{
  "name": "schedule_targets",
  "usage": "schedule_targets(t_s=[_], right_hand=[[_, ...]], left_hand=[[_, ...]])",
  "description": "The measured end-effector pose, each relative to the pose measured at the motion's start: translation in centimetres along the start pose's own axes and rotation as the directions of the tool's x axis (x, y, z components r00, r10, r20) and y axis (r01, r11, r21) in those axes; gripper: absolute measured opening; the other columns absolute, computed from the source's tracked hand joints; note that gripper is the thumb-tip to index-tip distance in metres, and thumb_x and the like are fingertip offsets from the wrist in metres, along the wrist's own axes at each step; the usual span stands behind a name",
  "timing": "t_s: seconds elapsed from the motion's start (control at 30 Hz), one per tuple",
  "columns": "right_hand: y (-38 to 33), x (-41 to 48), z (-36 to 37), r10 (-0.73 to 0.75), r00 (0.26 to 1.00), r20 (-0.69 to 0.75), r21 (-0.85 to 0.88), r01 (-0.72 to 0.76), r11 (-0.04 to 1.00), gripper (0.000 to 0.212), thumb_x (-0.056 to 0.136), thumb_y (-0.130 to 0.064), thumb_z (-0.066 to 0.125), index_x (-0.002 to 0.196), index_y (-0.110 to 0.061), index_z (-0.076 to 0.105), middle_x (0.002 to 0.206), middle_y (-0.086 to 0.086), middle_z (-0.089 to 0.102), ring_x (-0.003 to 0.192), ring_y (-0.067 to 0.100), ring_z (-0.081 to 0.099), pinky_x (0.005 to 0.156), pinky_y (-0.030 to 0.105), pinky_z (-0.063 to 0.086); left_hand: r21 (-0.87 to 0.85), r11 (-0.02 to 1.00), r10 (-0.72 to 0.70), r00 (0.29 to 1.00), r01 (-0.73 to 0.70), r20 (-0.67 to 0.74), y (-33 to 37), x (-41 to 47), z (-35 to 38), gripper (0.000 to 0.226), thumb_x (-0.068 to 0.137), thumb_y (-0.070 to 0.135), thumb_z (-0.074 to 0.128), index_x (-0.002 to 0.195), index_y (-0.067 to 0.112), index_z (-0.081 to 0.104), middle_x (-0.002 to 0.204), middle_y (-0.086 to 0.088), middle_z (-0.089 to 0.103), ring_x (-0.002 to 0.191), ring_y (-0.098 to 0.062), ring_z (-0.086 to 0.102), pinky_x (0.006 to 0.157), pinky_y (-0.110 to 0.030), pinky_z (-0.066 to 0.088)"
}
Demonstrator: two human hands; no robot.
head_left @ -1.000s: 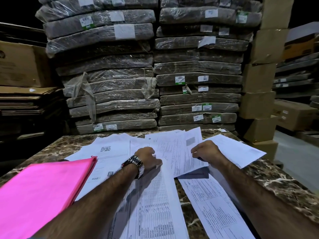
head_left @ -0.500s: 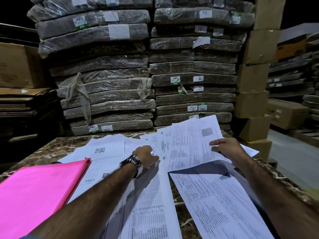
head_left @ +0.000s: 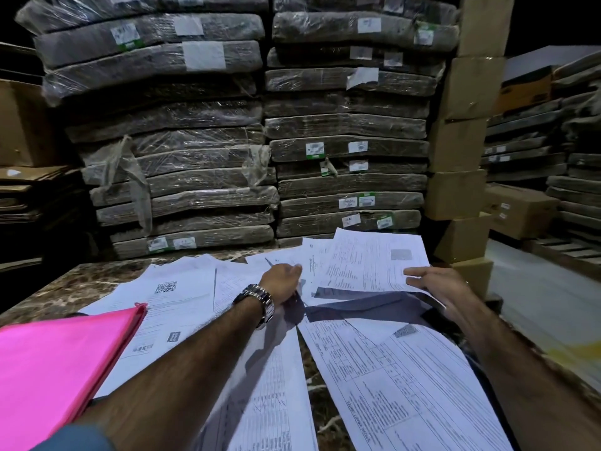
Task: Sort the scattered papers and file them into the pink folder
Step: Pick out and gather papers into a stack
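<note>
Toward the right side of the table (head_left: 74, 281), the right hand (head_left: 435, 288) pinches the near edge of one sheet (head_left: 367, 262), held up clear of the other papers (head_left: 406, 379). The left hand (head_left: 283, 283) rests on the spread with fingers curled; whether it grips anything cannot be told. The closed pink folder (head_left: 55, 369) lies at the near left, beyond the left forearm (head_left: 195, 353), so the sheet probably has to cross that arm or pass to the nearer left hand.
</note>
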State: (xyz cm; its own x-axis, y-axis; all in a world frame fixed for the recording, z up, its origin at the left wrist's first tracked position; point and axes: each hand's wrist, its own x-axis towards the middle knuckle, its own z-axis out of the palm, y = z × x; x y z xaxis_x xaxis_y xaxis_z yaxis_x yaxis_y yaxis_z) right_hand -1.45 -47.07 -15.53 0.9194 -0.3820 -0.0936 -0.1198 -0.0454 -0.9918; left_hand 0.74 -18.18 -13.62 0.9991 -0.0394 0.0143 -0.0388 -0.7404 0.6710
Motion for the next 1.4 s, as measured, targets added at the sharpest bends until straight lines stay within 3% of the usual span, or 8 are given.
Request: schedule_targets(t_s=[0.13,0.3,0.43,0.7,0.83,1.17,1.23,1.4], right_hand=[[0.1,0.3,0.0,-0.002,1.0,0.002,-0.098,0.002,0.995,0.019,0.08,0.005,0.071,0.075,-0.013,0.075,0.101,0.014,0.072,0.094,0.029,0.066,0.074,0.031,0.054],[-0.4,-0.2,-0.2,-0.009,1.0,-0.008,-0.322,0.006,0.947,0.041,0.078,0.003,0.074,0.116,-0.004,0.063,0.076,0.012,0.061,0.06,0.019,0.057,0.05,0.024,0.043],[-0.5,-0.7,-0.1,-0.006,0.999,-0.035,-0.363,-0.007,0.932,0.071,0.078,0.002,0.074,0.14,-0.004,0.042,0.095,0.019,0.065,0.062,0.023,0.059,0.049,0.026,0.045],[-0.5,-1.9,1.3,-0.011,1.0,-0.007,-0.461,0.007,0.887,0.069,0.079,-0.004,0.075,0.141,-0.007,0.044,0.127,0.018,0.059,0.067,0.017,0.06,0.042,0.021,0.041],[-0.5,-2.4,2.6,-0.076,0.997,0.005,-0.558,0.066,0.827,0.068,0.08,-0.014,0.076,0.139,-0.008,0.044,0.133,0.014,0.057,0.075,0.015,0.059,0.05,0.021,0.044],[-1.3,-3.4,3.3,-0.137,0.99,-0.022,-0.73,0.078,0.679,0.061,0.088,-0.037,0.065,0.138,-0.008,0.045,0.139,0.011,0.052,0.123,0.028,0.051,0.095,0.033,0.045],[-1.3,-3.3,3.2,-0.122,0.99,-0.067,-0.729,0.035,0.683,0.059,0.088,-0.038,0.065,0.135,-0.007,0.048,0.138,0.011,0.053,0.123,0.029,0.051,0.09,0.033,0.045],[-1.7,-2.7,3.1,0.086,0.996,-0.03,-0.435,-0.09,0.896,0.032,0.088,-0.025,0.067,0.109,-0.001,0.061,0.094,0.01,0.066,0.079,0.021,0.061,0.057,0.028,0.043]], left_hand=[[-0.022,0.999,-0.028,0.998,0.029,0.058,0.6,0.6,0.6,0.027,0.093,0.028,0.056,0.102,0.003,0.059,0.102,-0.011,0.058,0.092,-0.024,0.051,0.075,-0.027,0.036],[0.015,0.99,-0.139,0.988,0.138,0.07,-0.1,1.2,1.2,0.029,0.087,0.016,0.064,0.08,0.021,0.036,0.075,0.005,0.039,0.078,-0.014,0.049,0.066,-0.021,0.047],[0.011,0.987,-0.159,0.984,0.159,0.081,-0.7,1.6,0.8,0.047,0.081,0.018,0.07,0.068,0.027,0.025,0.076,0.002,0.043,0.092,-0.026,0.051,0.095,-0.04,0.049],[-0.124,0.982,-0.116,0.972,0.143,0.204,-1.0,1.8,0.3,0.008,0.088,0.01,0.057,0.092,0.008,0.05,0.091,-0.013,0.058,0.074,-0.025,0.059,0.076,-0.036,0.056],[-0.076,0.982,-0.156,0.965,0.176,0.213,-1.1,2.6,0.3,0.054,0.072,0.054,0.072,0.092,0.006,0.059,0.089,-0.004,0.064,0.083,-0.019,0.06,0.074,-0.031,0.048],[-0.31,0.933,-0.119,0.969,0.184,0.217,-1.5,3.2,1.2,0.059,0.061,0.032,0.083,0.108,0.007,0.057,0.12,-0.006,0.064,0.098,-0.022,0.063,0.083,-0.034,0.056],[-0.373,0.908,-0.099,0.965,0.188,0.245,-2.2,3.7,1.1,0.05,0.075,0.018,0.076,0.118,0.007,0.054,0.121,-0.012,0.062,0.085,-0.022,0.064,0.069,-0.028,0.056],[-0.238,0.963,-0.062,0.965,0.125,0.256,-5.4,7.3,1.1,0.071,0.049,0.052,0.079,0.112,0.027,0.06,0.122,0.006,0.066,0.113,-0.019,0.06,0.099,-0.041,0.048]])
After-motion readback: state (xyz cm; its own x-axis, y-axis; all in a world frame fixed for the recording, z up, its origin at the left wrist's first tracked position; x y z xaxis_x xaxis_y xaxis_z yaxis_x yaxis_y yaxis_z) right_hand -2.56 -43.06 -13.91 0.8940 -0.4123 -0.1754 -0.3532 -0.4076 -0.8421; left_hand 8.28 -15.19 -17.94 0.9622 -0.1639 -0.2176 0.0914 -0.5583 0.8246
